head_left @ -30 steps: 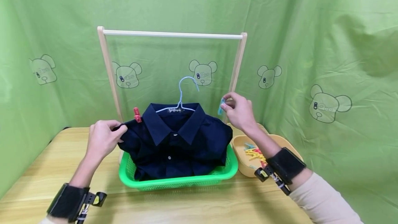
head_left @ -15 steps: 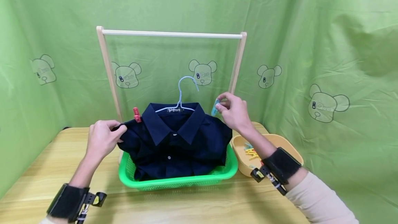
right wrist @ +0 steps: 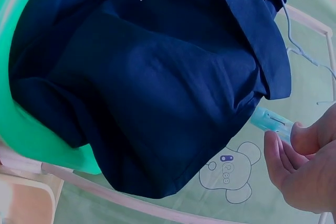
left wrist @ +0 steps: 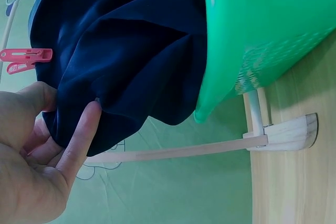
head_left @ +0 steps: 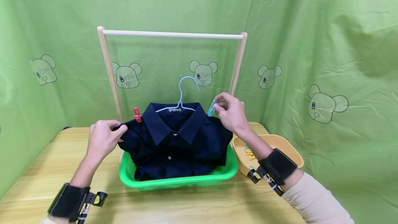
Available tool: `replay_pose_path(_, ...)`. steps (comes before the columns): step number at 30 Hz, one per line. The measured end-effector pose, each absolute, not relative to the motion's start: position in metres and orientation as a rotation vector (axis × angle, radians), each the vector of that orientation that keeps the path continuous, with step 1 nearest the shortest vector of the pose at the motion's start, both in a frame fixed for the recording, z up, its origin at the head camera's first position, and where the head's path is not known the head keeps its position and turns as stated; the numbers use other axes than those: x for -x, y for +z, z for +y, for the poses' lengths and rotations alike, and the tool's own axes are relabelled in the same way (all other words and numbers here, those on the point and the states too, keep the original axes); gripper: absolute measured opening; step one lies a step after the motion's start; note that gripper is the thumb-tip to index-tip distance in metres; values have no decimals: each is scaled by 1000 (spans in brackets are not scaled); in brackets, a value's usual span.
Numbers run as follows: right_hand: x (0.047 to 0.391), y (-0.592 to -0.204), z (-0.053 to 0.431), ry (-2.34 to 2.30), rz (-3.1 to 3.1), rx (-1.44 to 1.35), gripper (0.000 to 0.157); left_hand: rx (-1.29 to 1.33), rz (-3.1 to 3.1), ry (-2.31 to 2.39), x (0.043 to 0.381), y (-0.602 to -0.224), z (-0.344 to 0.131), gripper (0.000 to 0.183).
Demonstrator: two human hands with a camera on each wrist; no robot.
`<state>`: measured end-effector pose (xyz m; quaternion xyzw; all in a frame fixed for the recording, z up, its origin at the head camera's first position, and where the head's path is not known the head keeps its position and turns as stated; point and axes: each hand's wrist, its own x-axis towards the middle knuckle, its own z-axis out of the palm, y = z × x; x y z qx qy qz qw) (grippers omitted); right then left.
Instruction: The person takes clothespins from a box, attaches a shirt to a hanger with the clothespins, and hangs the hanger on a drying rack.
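A navy collared shirt sits bunched in a green basket, with a light blue wire hanger inside its collar. My left hand pinches the shirt's shoulder end at the left; the left wrist view shows thumb and fingers on the cloth. Between that hand and the collar, a red clothespin stands on the shoulder. My right hand pinches a light blue clothespin at the other shoulder, beside the collar. In the right wrist view the tip of this clothespin meets the shirt's edge.
Behind the basket stands a rack with a white bar and wooden posts. A yellow-orange tray holding several clothespins is at the right, partly under my right forearm. All this rests on a wooden table before a green curtain.
My right hand has moved left and slightly down with the light blue clothespin, from beside the rack post to the shirt's shoulder near the collar. My left hand has stayed put.
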<state>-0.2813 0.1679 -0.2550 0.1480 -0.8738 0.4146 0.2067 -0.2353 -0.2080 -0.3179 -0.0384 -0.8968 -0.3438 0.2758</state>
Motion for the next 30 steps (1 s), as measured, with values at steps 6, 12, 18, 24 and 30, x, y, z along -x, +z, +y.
replay_pose_path(6, 281, -258, 166, 1173, -2435, -407, 12, 108, -2404, -927, 236, -318, -208, 18)
replay_pose_path(12, 281, -260, 166, 1208, -2429, -413, 12, 116, -2395, -933, 236, -319, -208, 18)
replay_pose_path(18, 282, -261, 165, 1236, -2428, -406, 10, 121, -2390, -928, 236, -320, -208, 18)
replay_pose_path(24, 283, -263, 165, 1230, -2425, -393, 9, 127, -2385, -923, 236, -320, -208, 17)
replay_pose_path(30, 282, -264, 165, 1237, -2432, -378, 8, 123, -2388, -920, 235, -319, -208, 18)
